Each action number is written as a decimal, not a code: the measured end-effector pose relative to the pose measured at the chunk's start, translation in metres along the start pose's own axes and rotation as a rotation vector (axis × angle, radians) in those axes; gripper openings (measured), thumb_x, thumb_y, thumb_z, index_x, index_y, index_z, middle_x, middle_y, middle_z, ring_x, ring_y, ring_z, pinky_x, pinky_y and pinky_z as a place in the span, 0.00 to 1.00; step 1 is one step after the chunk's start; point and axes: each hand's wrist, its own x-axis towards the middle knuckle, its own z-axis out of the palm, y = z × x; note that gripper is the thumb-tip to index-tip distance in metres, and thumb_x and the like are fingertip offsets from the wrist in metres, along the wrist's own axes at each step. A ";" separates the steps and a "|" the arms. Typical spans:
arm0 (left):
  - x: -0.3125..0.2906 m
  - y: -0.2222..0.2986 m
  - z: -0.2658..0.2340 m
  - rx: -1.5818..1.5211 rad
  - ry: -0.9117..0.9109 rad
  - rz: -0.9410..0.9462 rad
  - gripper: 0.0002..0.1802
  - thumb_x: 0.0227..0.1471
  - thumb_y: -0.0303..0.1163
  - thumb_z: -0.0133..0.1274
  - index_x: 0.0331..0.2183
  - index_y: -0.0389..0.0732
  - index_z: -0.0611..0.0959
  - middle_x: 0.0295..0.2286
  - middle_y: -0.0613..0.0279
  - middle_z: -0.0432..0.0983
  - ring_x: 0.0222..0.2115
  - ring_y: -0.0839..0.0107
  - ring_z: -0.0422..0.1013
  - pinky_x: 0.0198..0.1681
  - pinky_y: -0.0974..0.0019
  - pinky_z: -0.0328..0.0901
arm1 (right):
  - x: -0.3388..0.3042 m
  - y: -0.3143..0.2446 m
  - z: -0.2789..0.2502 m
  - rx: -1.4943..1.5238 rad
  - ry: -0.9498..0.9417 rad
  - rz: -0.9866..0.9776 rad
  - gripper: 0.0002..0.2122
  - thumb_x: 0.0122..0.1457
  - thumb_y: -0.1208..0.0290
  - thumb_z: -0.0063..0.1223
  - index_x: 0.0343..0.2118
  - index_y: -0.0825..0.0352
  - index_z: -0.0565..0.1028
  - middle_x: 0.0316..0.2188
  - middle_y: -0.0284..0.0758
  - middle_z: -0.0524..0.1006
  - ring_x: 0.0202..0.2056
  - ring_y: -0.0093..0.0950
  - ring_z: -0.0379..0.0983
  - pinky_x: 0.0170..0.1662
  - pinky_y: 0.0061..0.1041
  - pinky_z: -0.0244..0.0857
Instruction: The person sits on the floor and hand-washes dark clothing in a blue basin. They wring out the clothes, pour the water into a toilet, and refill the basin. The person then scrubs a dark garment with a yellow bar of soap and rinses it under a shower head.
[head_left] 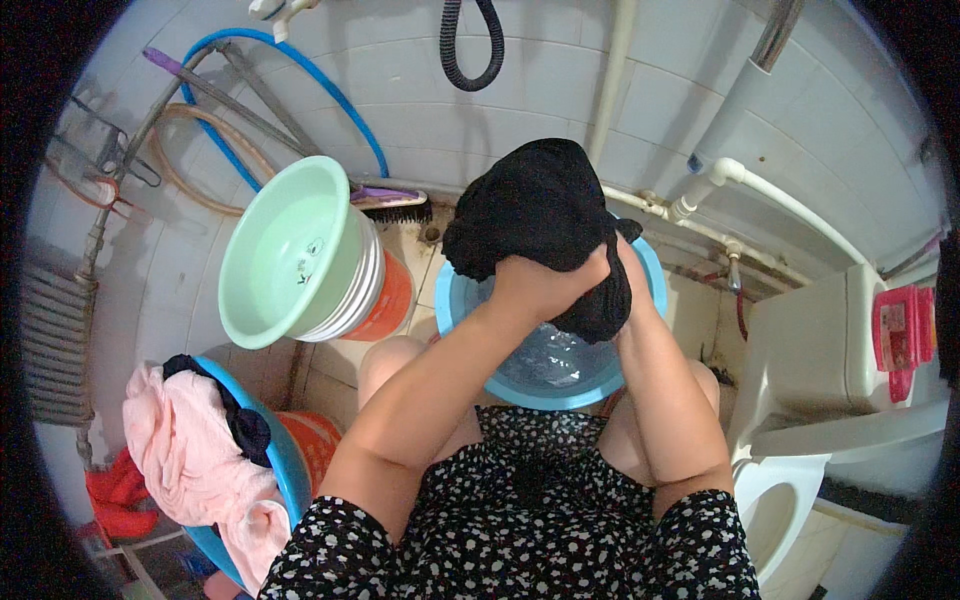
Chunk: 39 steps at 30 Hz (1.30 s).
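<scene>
A bunched black knitted cloth (pixel 530 205) is held up in both hands. My left hand (pixel 555 285) is closed around its lower part, fingers wrapped into the fabric. My right hand (pixel 628 272) grips the same cloth from the right side, its fingers mostly hidden behind a hanging fold. Beneath the hands sits a light blue basin (pixel 655 290) with clear water (pixel 548 360) in it. The cloth covers the basin's far part from view, and its lowest fold hangs over the water.
Left of the basin, a pale green basin (pixel 280 250) rests tilted on an orange-and-white bucket (pixel 385 300). Nearer, a blue tub (pixel 290 470) holds pink cloth (pixel 200 435) and dark cloth. A toilet (pixel 800 350) stands right; a brush (pixel 400 205) lies by the wall.
</scene>
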 end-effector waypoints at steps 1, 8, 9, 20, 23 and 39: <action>0.004 0.009 -0.002 -0.082 0.039 -0.091 0.12 0.40 0.31 0.57 0.31 0.38 0.79 0.29 0.62 0.76 0.31 0.68 0.72 0.38 0.63 0.67 | 0.000 -0.003 -0.007 0.021 -0.094 0.041 0.17 0.56 0.55 0.49 0.35 0.67 0.74 0.27 0.35 0.76 0.27 0.30 0.74 0.33 0.30 0.69; 0.016 0.019 -0.015 -0.300 0.349 -0.033 0.09 0.46 0.29 0.56 0.33 0.37 0.79 0.29 0.63 0.75 0.30 0.69 0.70 0.36 0.63 0.66 | -0.031 0.010 0.024 0.272 -0.060 -0.033 0.37 0.52 0.31 0.31 0.54 0.58 0.64 0.53 0.37 0.66 0.53 0.38 0.62 0.56 0.43 0.54; 0.014 0.018 -0.012 -0.339 0.347 -0.060 0.10 0.46 0.30 0.55 0.34 0.38 0.79 0.30 0.63 0.75 0.31 0.69 0.70 0.37 0.63 0.66 | -0.033 0.018 0.019 0.298 -0.166 0.069 0.36 0.52 0.31 0.29 0.56 0.54 0.61 0.56 0.34 0.61 0.56 0.38 0.56 0.57 0.45 0.49; 0.008 0.015 -0.007 0.532 -0.126 0.453 0.30 0.36 0.44 0.55 0.43 0.41 0.76 0.45 0.47 0.68 0.48 0.49 0.62 0.53 0.49 0.56 | -0.026 -0.020 0.010 0.345 -0.176 -0.097 0.26 0.57 0.45 0.39 0.51 0.59 0.68 0.49 0.37 0.69 0.50 0.39 0.64 0.56 0.43 0.55; 0.009 0.028 -0.011 0.460 -0.242 0.590 0.30 0.33 0.45 0.56 0.42 0.42 0.77 0.45 0.46 0.67 0.48 0.46 0.61 0.52 0.47 0.56 | -0.015 -0.023 -0.004 0.327 -0.292 -0.116 0.20 0.60 0.53 0.39 0.47 0.64 0.70 0.46 0.37 0.72 0.46 0.36 0.68 0.52 0.36 0.61; 0.000 0.026 -0.025 0.448 -0.302 0.634 0.33 0.31 0.50 0.57 0.43 0.44 0.77 0.47 0.47 0.67 0.50 0.45 0.60 0.53 0.47 0.56 | -0.006 0.008 -0.025 0.190 0.014 0.004 0.16 0.63 0.63 0.38 0.46 0.68 0.70 0.43 0.40 0.73 0.42 0.36 0.71 0.46 0.35 0.68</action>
